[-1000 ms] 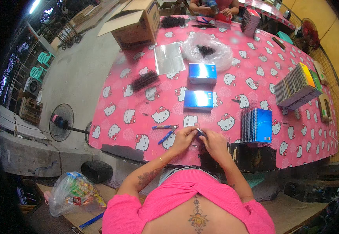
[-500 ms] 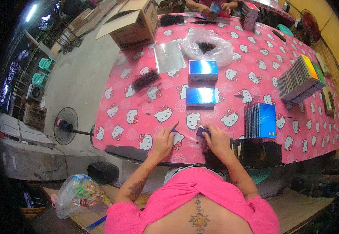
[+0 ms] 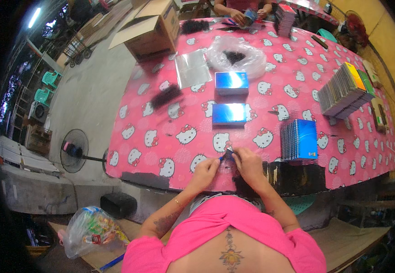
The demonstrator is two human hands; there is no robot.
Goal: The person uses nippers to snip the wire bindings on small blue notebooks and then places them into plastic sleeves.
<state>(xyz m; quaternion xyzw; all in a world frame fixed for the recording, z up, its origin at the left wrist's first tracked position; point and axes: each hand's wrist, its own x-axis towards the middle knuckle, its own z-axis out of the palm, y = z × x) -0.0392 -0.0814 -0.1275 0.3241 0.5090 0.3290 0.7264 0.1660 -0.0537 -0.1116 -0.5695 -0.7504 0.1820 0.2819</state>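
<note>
Close to the table's near edge, my left hand [image 3: 206,173] is closed on a small blue-handled tool [image 3: 221,158], its tip meeting what my right hand holds. My right hand [image 3: 249,166] pinches a small spiral notebook [image 3: 230,153], turned nearly edge-on, so its cover hardly shows. Straight ahead lie two piles of blue-covered notebooks, a nearer pile [image 3: 229,113] and a farther pile [image 3: 231,83]. Right of my right hand, a leaning row of blue spiral notebooks [image 3: 303,140] rests on the table.
Black spiral wires [image 3: 166,96] lie at left on the pink patterned tablecloth [image 3: 186,135]. Beyond are a clear plastic sheet [image 3: 190,69], a plastic bag [image 3: 252,54] and a cardboard box [image 3: 154,38]. More notebooks [image 3: 343,93] stand right. Another person's hand [image 3: 238,17] works opposite.
My left hand has moved right, bringing the blue-handled tool against the notebook. My right hand has turned the notebook from showing its cover to nearly edge-on.
</note>
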